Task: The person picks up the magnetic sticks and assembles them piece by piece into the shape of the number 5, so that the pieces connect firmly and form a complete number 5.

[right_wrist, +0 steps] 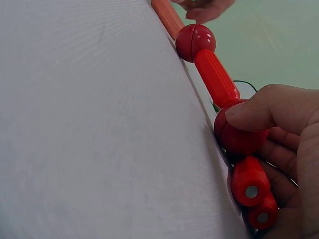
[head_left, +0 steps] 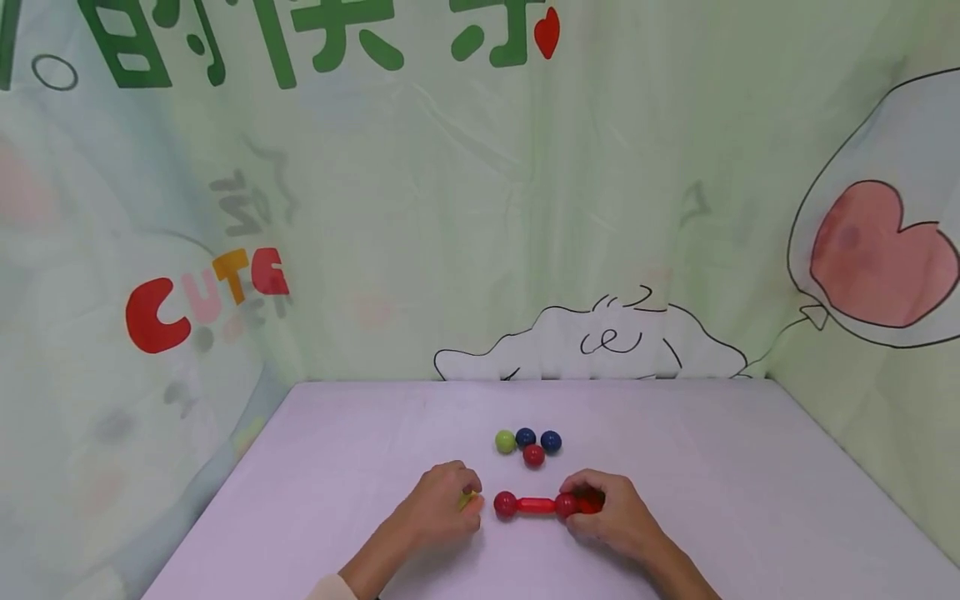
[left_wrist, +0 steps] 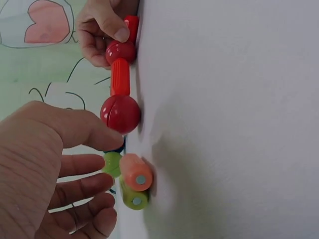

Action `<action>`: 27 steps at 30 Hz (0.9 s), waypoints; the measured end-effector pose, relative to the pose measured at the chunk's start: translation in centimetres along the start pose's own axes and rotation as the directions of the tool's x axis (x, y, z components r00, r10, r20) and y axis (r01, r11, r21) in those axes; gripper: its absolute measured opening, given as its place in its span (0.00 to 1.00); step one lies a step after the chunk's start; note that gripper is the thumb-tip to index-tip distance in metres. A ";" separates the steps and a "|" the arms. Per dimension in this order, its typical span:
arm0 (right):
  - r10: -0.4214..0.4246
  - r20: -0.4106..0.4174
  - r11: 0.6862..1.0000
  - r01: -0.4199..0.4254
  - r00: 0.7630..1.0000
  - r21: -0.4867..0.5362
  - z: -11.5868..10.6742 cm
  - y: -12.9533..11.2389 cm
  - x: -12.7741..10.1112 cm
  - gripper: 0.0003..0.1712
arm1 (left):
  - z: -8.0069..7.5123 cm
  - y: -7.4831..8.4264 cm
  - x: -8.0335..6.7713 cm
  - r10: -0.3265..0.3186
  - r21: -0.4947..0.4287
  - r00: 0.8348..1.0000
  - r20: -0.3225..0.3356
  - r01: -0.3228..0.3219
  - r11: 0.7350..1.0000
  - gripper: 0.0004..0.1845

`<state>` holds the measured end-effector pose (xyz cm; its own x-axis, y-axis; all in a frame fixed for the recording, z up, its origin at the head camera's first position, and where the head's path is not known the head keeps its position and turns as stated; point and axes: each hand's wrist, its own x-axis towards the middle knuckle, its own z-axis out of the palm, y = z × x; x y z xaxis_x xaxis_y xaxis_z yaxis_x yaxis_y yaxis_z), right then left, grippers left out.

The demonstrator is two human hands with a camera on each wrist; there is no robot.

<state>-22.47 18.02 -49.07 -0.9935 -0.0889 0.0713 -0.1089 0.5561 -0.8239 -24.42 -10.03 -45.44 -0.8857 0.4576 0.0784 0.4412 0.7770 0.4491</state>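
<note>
My right hand (head_left: 618,512) pinches a red ball (right_wrist: 244,132), its thumb lying on the ball's upper side. A red magnetic rod (head_left: 537,505) joins that ball to a second red ball (head_left: 506,505) on the left. Two more red rods (right_wrist: 250,184) with silver discs on their ends lie beside my right fingers. My left hand (head_left: 442,504) hovers by an orange rod (left_wrist: 135,172) and a yellow-green rod (left_wrist: 133,198), which lie side by side on the table. Thumb and fingers of that hand are spread apart in the left wrist view.
Behind the hands sit a lime-green ball (head_left: 506,442), two dark blue balls (head_left: 551,441) and a third red ball (head_left: 534,455), grouped closely. They stand on a pale table (head_left: 360,425), which meets a printed curtain (head_left: 420,250) at its back edge.
</note>
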 end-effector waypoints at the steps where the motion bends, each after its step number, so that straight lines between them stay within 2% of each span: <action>1: -0.005 0.005 1.000 0.005 1.000 0.003 0.0 0.0 0.0 0.22 | 0.2 0.0 -0.2 -0.009 0.002 1.000 -0.006 0.009 1.000 0.09; 5: -0.023 0.021 1.000 0.023 1.000 0.004 0.0 0.2 0.0 0.22 | 0.6 0.3 -0.9 -0.071 0.023 0.997 -0.033 0.071 0.997 0.09; 9: -0.029 0.017 1.000 0.029 0.999 -0.003 0.0 0.3 -0.1 0.21 | 0.9 0.7 -1.3 -0.057 0.068 0.994 -0.089 0.063 0.996 0.05; 12: -0.034 0.014 0.999 0.034 0.999 -0.002 -0.1 0.2 -0.1 0.20 | 1.2 0.9 -1.3 -0.041 0.099 0.993 -0.114 0.052 0.994 0.09; 16: -0.035 0.020 0.999 0.035 0.999 0.009 0.0 0.2 -0.2 0.21 | 1.5 0.9 -1.4 -0.063 0.106 0.990 -0.123 0.076 0.991 0.15; 22: -0.034 0.015 0.999 0.034 0.999 0.001 0.0 0.2 -0.2 0.21 | 1.5 1.2 -1.4 -0.111 0.078 0.986 -0.124 0.121 0.990 0.16; 27: -0.032 0.010 0.999 0.033 0.999 -0.012 0.0 0.1 -0.1 0.21 | 1.5 1.5 -1.3 -0.118 0.108 0.987 -0.109 0.130 0.986 0.17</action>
<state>-22.35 18.11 -49.18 -0.9890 -0.1150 0.0926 -0.1416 0.5628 -0.8143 -22.35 -8.81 -46.21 -0.9420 0.3130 0.1213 0.3356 0.8718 0.3569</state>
